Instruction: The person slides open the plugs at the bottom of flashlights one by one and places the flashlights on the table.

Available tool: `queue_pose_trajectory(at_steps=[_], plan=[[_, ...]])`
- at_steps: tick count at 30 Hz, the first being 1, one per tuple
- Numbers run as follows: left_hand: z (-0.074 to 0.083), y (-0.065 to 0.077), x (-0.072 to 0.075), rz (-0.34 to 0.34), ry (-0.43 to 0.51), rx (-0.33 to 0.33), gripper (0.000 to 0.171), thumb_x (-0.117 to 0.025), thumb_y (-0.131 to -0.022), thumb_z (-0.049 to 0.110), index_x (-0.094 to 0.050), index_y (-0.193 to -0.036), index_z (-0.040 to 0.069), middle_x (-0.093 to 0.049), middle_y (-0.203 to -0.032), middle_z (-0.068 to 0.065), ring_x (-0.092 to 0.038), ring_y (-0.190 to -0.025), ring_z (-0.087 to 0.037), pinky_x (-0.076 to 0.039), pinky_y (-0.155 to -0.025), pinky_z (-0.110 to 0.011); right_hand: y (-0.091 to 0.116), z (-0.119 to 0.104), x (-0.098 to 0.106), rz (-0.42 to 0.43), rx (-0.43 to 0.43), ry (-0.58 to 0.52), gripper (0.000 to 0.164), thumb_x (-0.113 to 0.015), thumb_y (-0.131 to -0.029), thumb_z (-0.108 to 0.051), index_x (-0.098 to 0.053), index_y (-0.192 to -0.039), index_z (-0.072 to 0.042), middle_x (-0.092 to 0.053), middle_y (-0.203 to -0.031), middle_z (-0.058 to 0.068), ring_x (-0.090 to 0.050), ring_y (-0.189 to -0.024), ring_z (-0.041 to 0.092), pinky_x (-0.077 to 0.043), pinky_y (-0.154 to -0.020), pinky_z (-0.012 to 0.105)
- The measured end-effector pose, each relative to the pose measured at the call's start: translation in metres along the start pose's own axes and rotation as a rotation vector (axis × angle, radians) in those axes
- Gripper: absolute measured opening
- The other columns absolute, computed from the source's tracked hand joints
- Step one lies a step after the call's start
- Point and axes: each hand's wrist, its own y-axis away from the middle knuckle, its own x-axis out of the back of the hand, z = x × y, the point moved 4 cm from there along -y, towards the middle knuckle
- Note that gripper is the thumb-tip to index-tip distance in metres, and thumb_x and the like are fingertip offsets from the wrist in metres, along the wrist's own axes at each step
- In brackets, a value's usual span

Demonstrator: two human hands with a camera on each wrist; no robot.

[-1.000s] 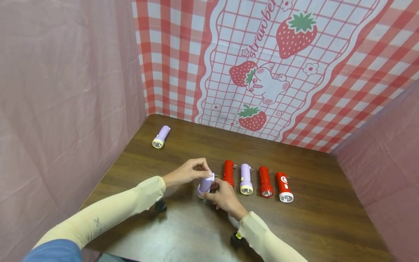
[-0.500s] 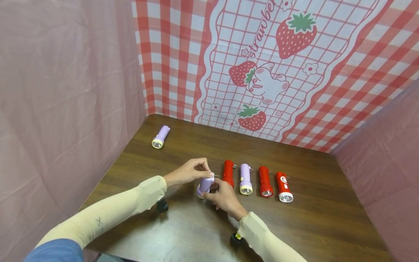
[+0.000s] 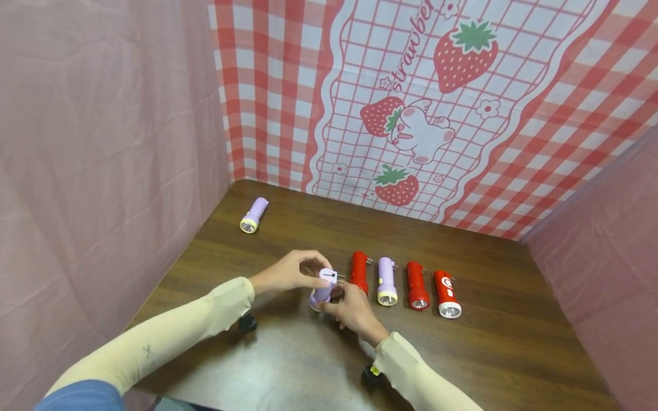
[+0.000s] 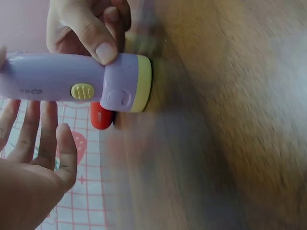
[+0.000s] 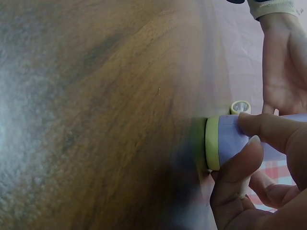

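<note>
A lilac flashlight (image 3: 322,294) with a pale yellow rim stands roughly upright, lens end down, close over the table. Near that lower end, my right hand (image 3: 354,311) pinches it between thumb and fingers. My left hand (image 3: 293,271) holds the upper end, thumb on the near side and a finger behind. Metal prongs jut to the right from the top, whose end face shows in the head view. In the left wrist view, a yellow switch (image 4: 82,91) is on the body, and the left hand's lower fingers are spread beside it.
Right of the hands, a red flashlight (image 3: 358,268), a lilac one (image 3: 385,279), another red one (image 3: 417,285) and a red one with a white rim (image 3: 446,294) lie in a row. One more lilac flashlight (image 3: 254,215) lies at the back left. Cloth walls enclose the table (image 3: 493,342).
The left hand has shifted slightly left and its thumb has slid off the flashlight's top, so the end face now shows. The right hand and the row have stayed still.
</note>
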Motion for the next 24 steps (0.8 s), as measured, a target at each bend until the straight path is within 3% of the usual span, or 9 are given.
queue_pose_trajectory(at_steps=[7, 19, 24], plan=[[0.0014, 0.0043, 0.0009, -0.007, -0.042, -0.013, 0.037, -0.088, -0.083, 0.019, -0.07, -0.114, 0.017, -0.071, -0.106, 0.001, -0.067, -0.096, -0.02, -0.056, -0.083, -0.038, 0.0008, -0.001, 0.0012, 0.001, -0.009, 0.001, 0.035, -0.087, -0.083, -0.019, -0.068, -0.11, -0.006, -0.067, -0.085, 0.004, -0.055, -0.048, 0.014, -0.051, -0.041, 0.031], [-0.001, 0.0101, 0.0011, 0.045, -0.059, -0.052, 0.034, -0.085, -0.086, 0.014, -0.071, -0.116, 0.01, -0.072, -0.107, -0.003, -0.066, -0.097, -0.024, -0.056, -0.085, -0.046, 0.0016, -0.0013, -0.0013, 0.013, 0.013, 0.007, 0.035, -0.086, -0.084, -0.02, -0.068, -0.109, -0.005, -0.066, -0.083, 0.005, -0.055, -0.046, 0.014, -0.052, -0.041, 0.033], [-0.0014, 0.01, 0.0023, 0.074, -0.096, -0.092, 0.031, -0.086, -0.086, 0.019, -0.072, -0.114, 0.017, -0.072, -0.105, 0.003, -0.067, -0.097, -0.019, -0.057, -0.086, -0.047, 0.0028, -0.0004, -0.0031, 0.026, 0.02, 0.006, 0.039, -0.086, -0.085, -0.025, -0.068, -0.113, -0.005, -0.067, -0.088, 0.006, -0.057, -0.048, 0.014, -0.053, -0.041, 0.034]])
